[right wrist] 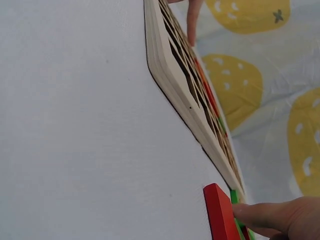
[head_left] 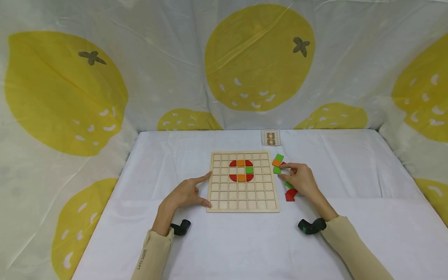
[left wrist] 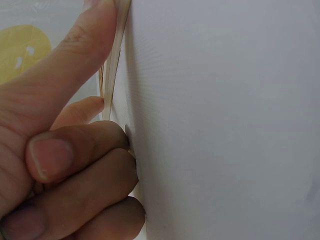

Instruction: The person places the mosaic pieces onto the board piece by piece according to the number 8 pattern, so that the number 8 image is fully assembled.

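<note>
A wooden grid board [head_left: 232, 195] lies in the middle of the table. On it, red rounded corner pieces [head_left: 232, 178], two orange squares [head_left: 241, 163] and one green square [head_left: 249, 170] form a ring. My left hand [head_left: 185, 193] rests at the board's left side, thumb and index finger stretched out to its edge; the left wrist view shows the other fingers curled beneath. Right of the board, my right hand [head_left: 300, 181] has thumb and index fingertips apart, right beside a loose green tile [head_left: 277, 170]. An orange tile [head_left: 276, 163] and another green tile [head_left: 279, 157] lie just beyond.
A small pattern card [head_left: 271, 138] lies at the back of the table. Nearer than my right fingertips are a green tile [head_left: 288, 185] and red tiles [head_left: 289, 197]. A fruit-printed cloth [head_left: 168, 77] walls the table's back and sides.
</note>
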A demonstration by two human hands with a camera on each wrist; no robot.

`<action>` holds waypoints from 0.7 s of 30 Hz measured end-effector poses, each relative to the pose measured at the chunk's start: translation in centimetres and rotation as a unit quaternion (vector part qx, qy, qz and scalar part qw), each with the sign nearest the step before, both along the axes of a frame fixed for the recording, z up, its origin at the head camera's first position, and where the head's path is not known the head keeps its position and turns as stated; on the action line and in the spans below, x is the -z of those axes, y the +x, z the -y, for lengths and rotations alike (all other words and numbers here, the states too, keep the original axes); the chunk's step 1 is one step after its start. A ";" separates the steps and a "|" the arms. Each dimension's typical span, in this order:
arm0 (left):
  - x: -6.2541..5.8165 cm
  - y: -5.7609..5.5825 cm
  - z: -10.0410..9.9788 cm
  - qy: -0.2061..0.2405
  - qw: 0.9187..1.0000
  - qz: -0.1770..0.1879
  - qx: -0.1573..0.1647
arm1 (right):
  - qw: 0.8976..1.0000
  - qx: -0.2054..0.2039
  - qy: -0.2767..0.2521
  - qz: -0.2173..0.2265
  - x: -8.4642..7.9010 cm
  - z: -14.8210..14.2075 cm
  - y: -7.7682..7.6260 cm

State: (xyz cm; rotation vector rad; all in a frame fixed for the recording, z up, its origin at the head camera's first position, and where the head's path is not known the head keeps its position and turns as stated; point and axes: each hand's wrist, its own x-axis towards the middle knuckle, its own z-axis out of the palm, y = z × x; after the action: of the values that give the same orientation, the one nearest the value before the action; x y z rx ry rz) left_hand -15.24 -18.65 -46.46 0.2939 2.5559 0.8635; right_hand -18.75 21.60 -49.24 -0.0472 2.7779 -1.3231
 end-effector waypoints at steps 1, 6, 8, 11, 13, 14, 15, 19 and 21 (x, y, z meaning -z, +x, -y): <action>0.0 0.0 0.0 0.000 1.000 0.000 0.000 | 1.000 -0.002 0.002 0.000 0.0 0.0 0.0; 0.1 0.0 0.0 -0.002 1.000 -0.002 0.002 | 1.000 -0.005 0.007 0.015 -0.3 -0.3 0.3; 0.1 -0.1 0.0 -0.003 1.000 -0.001 0.001 | 1.000 -0.006 0.011 0.019 -0.4 -0.6 0.4; 0.1 -0.1 0.0 -0.004 1.000 -0.001 -0.001 | 1.000 -0.003 0.017 0.021 -0.4 -0.8 0.6; 0.1 -0.1 0.1 -0.004 1.000 -0.001 -0.002 | 1.000 -0.003 0.019 0.016 -0.4 -0.9 0.7; 0.1 -0.2 0.1 -0.003 1.000 -0.002 -0.002 | 1.000 -0.003 0.018 0.015 -0.4 -0.9 0.7; 0.1 -0.2 0.1 -0.004 1.000 -0.001 -0.002 | 1.000 -0.003 0.017 0.014 -0.3 -0.9 0.7; 0.2 -0.2 0.1 -0.003 1.000 0.001 -0.001 | 1.000 -0.003 0.011 0.015 -0.1 -0.7 0.6; 0.2 -0.2 0.0 -0.004 1.000 0.002 -0.001 | 1.000 -0.002 0.010 0.017 0.0 -0.7 0.6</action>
State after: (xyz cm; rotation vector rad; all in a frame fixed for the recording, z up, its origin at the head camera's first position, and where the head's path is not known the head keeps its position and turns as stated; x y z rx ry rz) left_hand -15.40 -18.69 -46.61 0.2861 2.5558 0.8539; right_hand -18.14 22.29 -49.23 -0.0286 2.7604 -1.2839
